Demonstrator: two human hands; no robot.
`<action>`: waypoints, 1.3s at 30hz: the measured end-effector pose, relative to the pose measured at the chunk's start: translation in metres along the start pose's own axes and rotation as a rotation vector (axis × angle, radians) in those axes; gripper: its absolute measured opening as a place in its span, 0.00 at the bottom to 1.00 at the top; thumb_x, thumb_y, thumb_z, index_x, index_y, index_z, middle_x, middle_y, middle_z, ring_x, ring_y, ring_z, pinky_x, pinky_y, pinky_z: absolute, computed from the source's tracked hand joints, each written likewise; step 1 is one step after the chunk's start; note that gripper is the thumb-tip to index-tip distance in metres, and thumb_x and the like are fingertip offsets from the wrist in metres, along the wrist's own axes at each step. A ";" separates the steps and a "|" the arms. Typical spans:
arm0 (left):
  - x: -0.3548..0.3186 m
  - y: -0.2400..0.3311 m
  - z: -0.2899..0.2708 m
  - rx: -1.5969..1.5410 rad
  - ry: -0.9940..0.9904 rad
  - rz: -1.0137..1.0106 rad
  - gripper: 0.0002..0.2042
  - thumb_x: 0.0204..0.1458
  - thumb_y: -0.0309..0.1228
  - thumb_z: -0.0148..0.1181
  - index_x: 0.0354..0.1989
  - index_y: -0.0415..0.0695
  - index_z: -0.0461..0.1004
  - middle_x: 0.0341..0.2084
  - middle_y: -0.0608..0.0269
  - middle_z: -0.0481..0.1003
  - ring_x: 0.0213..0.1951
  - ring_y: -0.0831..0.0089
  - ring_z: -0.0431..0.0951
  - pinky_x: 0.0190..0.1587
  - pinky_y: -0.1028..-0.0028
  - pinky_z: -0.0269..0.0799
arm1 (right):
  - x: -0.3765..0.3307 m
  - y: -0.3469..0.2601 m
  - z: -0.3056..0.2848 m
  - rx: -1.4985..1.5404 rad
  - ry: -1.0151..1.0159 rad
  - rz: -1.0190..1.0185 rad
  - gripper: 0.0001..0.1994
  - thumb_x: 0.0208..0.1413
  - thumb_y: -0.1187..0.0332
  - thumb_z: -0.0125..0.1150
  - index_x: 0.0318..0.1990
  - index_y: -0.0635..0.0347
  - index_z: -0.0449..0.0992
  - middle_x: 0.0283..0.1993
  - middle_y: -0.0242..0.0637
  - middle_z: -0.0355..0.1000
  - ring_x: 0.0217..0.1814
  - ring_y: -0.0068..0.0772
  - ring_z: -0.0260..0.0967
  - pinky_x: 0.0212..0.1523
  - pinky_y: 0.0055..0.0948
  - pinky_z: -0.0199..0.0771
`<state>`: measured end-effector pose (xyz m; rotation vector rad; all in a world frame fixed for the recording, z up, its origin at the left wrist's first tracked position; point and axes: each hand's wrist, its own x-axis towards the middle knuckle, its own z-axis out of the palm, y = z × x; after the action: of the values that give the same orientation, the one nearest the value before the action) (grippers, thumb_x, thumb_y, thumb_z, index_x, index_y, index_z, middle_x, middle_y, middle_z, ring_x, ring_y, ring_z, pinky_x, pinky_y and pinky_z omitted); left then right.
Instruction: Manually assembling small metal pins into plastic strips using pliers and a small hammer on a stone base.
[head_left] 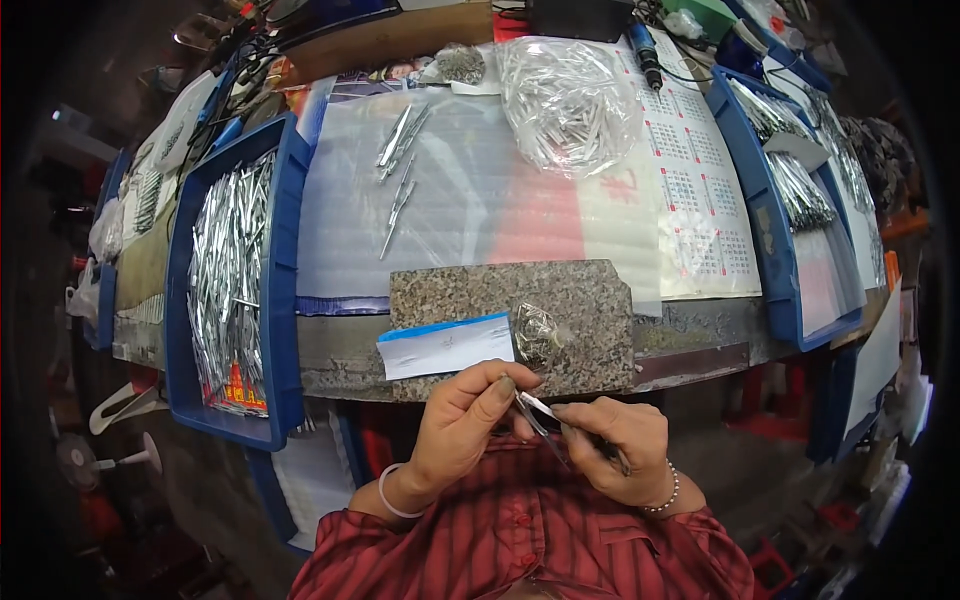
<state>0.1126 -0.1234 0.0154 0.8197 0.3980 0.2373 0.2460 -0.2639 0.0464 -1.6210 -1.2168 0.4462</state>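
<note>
My right hand (620,450) is closed round slim silver metal pieces (540,425) that stick out toward my left hand; their exact kind cannot be told. At their tip, my left hand (470,420) has its thumb and forefinger pinched together, and anything between them is too small to make out. Both hands are just off the near edge of a speckled stone slab (450,287). On the slab lie a folded white paper with a blue edge (445,348) and a small see-through bag of tiny metal parts (537,332).
A blue tray (282,300) full of slender silver pieces stands at left. Several similar silver pieces (400,150) lie on the plastic-covered mat. A large see-through bag (570,105) of silver parts sits farther back. Another blue tray (785,270) is at right, near a blue-handled tool (645,55).
</note>
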 end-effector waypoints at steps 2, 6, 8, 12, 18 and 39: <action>0.000 -0.001 -0.001 0.021 0.003 0.035 0.14 0.64 0.33 0.45 0.49 0.35 0.69 0.27 0.64 0.74 0.29 0.81 0.75 0.35 0.80 0.74 | 0.001 0.001 0.001 -0.027 0.012 -0.027 0.13 0.43 0.82 0.62 0.40 0.65 0.77 0.21 0.37 0.68 0.18 0.31 0.68 0.18 0.27 0.66; 0.002 0.001 -0.002 0.046 0.013 0.019 0.14 0.64 0.32 0.45 0.49 0.34 0.69 0.27 0.64 0.74 0.29 0.81 0.75 0.35 0.80 0.74 | 0.002 0.004 0.005 -0.068 0.012 -0.094 0.13 0.42 0.82 0.61 0.39 0.66 0.76 0.19 0.36 0.66 0.17 0.32 0.66 0.17 0.28 0.64; 0.003 0.001 -0.001 0.017 0.054 0.033 0.13 0.63 0.31 0.47 0.46 0.32 0.70 0.30 0.59 0.74 0.26 0.77 0.75 0.31 0.79 0.73 | 0.002 0.004 0.007 -0.068 0.008 -0.117 0.14 0.41 0.83 0.61 0.39 0.66 0.76 0.19 0.36 0.65 0.16 0.32 0.65 0.16 0.28 0.64; 0.002 0.002 -0.002 0.050 0.079 0.055 0.13 0.63 0.31 0.47 0.45 0.32 0.70 0.30 0.59 0.74 0.26 0.77 0.75 0.31 0.80 0.72 | 0.001 0.007 0.013 -0.113 -0.005 -0.134 0.14 0.41 0.82 0.62 0.40 0.67 0.76 0.18 0.35 0.63 0.15 0.32 0.64 0.16 0.29 0.63; -0.002 0.006 -0.007 0.192 0.058 0.102 0.11 0.64 0.29 0.45 0.46 0.35 0.71 0.27 0.66 0.73 0.30 0.83 0.74 0.36 0.83 0.70 | -0.005 0.006 0.026 -0.102 -0.046 -0.069 0.16 0.40 0.80 0.64 0.41 0.66 0.76 0.19 0.33 0.61 0.16 0.30 0.63 0.15 0.29 0.61; -0.053 0.034 -0.084 0.794 -0.291 -0.200 0.09 0.57 0.29 0.54 0.40 0.37 0.77 0.25 0.57 0.76 0.28 0.73 0.78 0.30 0.76 0.72 | 0.041 -0.004 0.042 -0.447 -0.605 -0.692 0.09 0.43 0.69 0.58 0.35 0.57 0.76 0.22 0.25 0.56 0.22 0.18 0.59 0.18 0.18 0.58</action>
<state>0.0271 -0.0640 0.0023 1.5593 0.2918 -0.2498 0.2289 -0.2074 0.0434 -1.3165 -2.3575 0.2212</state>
